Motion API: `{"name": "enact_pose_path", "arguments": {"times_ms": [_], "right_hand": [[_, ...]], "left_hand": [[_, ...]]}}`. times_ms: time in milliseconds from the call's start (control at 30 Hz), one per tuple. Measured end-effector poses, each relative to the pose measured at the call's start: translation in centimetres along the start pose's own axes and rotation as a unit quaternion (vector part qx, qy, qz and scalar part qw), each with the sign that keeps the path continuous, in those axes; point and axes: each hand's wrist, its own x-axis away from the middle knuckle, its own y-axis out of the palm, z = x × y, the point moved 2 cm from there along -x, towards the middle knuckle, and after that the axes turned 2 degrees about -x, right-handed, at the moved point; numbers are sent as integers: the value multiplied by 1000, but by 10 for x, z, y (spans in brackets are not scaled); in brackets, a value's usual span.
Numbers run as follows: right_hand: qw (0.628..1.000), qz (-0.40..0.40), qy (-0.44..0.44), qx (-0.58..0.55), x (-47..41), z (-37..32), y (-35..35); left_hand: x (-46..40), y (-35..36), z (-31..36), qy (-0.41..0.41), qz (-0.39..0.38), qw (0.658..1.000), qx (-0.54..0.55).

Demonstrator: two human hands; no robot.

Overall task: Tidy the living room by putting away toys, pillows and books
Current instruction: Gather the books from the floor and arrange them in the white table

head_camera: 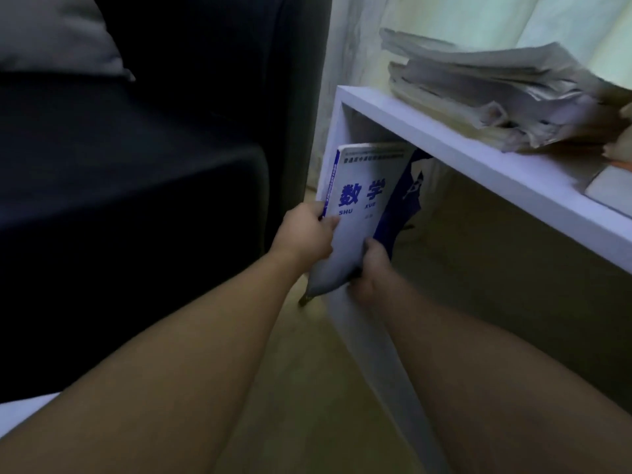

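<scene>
A white and blue textbook [367, 206] with blue characters and "SHU XUE" on its cover stands tilted just inside the left end of a white shelf unit [461, 155], under its top board. My left hand [306, 236] grips the book's spine side, thumb on the cover. My right hand [371, 268] holds the book's lower right edge, fingers curled behind it. The book's bottom corner bends downward between my hands.
A pile of worn papers and books [489, 94] lies on the shelf top, with a white object [608, 186] at its right end. A dark sofa [136, 165] with a grey pillow [58, 35] stands to the left. Pale curtain [478, 18] hangs behind.
</scene>
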Motion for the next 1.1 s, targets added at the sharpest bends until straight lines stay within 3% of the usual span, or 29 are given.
{"name": "enact_pose_path", "arguments": {"times_ms": [100, 300, 467, 767, 967, 1100], "right_hand": [[998, -52, -24, 40, -11, -1, -2], [995, -52, -87, 24, -34, -5, 0], [992, -28, -126, 0, -49, -5, 0], [991, -54, -124, -21, -40, -8, 11], [990, 4, -142, 0, -50, -7, 7], [976, 35, -209, 40, -85, -26, -2]], "left_hand": [[-5, 3, -4, -5, 14, 1000, 8], [-17, 3, -13, -9, 28, 999, 25], [-19, 10, -28, -29, 4, 990, -138], [-24, 13, -33, -26, 53, 993, -98], [-22, 27, -36, -31, 61, 997, -39], [-25, 25, -34, -21, 44, 998, -47]]}}
